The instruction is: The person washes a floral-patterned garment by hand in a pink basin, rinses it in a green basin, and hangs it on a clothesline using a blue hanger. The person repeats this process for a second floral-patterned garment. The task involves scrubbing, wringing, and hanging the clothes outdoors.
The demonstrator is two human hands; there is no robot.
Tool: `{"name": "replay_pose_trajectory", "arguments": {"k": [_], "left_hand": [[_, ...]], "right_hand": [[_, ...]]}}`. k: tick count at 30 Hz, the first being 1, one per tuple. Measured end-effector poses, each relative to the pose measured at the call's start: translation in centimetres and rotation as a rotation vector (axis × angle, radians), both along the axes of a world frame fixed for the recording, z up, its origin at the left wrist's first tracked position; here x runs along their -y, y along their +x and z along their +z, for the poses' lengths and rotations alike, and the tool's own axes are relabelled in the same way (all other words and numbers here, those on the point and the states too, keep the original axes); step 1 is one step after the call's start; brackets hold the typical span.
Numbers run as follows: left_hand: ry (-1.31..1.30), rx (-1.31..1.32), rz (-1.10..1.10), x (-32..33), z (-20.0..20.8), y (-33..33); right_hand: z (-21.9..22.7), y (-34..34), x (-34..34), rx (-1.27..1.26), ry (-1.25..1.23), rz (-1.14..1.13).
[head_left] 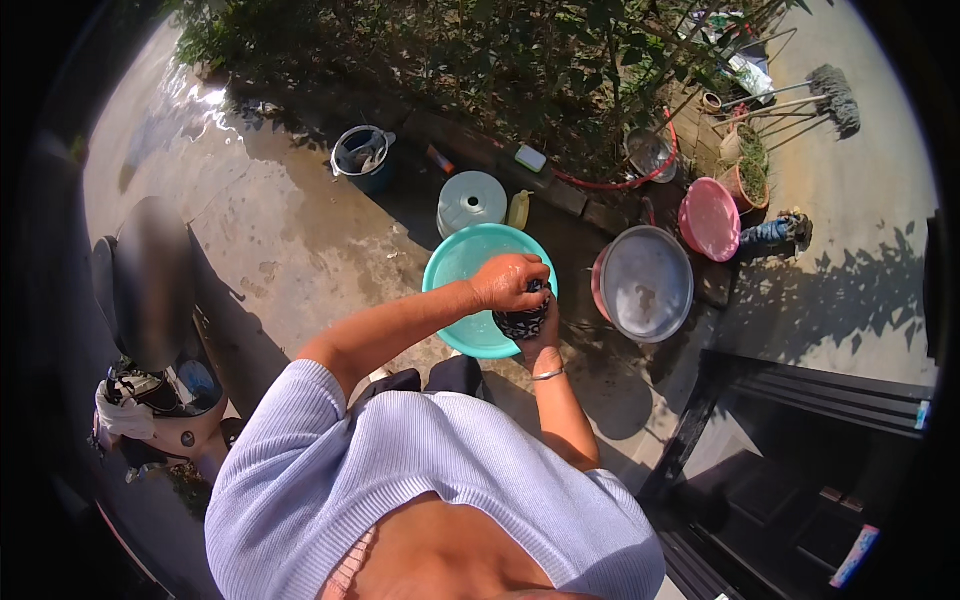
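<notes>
Over the right part of a turquoise basin (447,264), both my hands grip a bunched dark cloth (517,322) with a white pattern. My left hand (508,281) is closed round the cloth's upper end, and its skin looks wet. Below it, my right hand (545,340) is closed on the same cloth, its fingers partly hidden by the fabric. A silver bangle (548,375) circles my right wrist. The basin's pale bottom shows to the left of my hands.
Just beyond the basin stand a round whitish stool (472,200) and a yellow bottle (519,210). A dark bucket (364,160) is farther left. To the right are a large metal basin (648,284) and a pink basin (710,220). A scooter (180,425) stands at left.
</notes>
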State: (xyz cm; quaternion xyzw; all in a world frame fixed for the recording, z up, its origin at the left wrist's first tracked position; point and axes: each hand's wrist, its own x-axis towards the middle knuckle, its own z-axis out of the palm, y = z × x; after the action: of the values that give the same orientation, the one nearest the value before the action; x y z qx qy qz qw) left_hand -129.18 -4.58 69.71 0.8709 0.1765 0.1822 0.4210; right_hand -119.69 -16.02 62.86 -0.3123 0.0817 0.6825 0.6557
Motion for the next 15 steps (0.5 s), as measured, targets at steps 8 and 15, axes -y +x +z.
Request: {"name": "replay_pose_trajectory", "arguments": {"k": [8,15], "left_hand": [[-0.120,-0.076,0.336,-4.1,-5.9,-17.3],[-0.098,-0.428,0.796,-10.8,-9.2,-51.5]], "right_hand": [[-2.7,-3.9,-3.2,0.111,-0.025,-0.304],[-3.2,-12.1,-6.4,0.635,-0.422,-0.471]]}}
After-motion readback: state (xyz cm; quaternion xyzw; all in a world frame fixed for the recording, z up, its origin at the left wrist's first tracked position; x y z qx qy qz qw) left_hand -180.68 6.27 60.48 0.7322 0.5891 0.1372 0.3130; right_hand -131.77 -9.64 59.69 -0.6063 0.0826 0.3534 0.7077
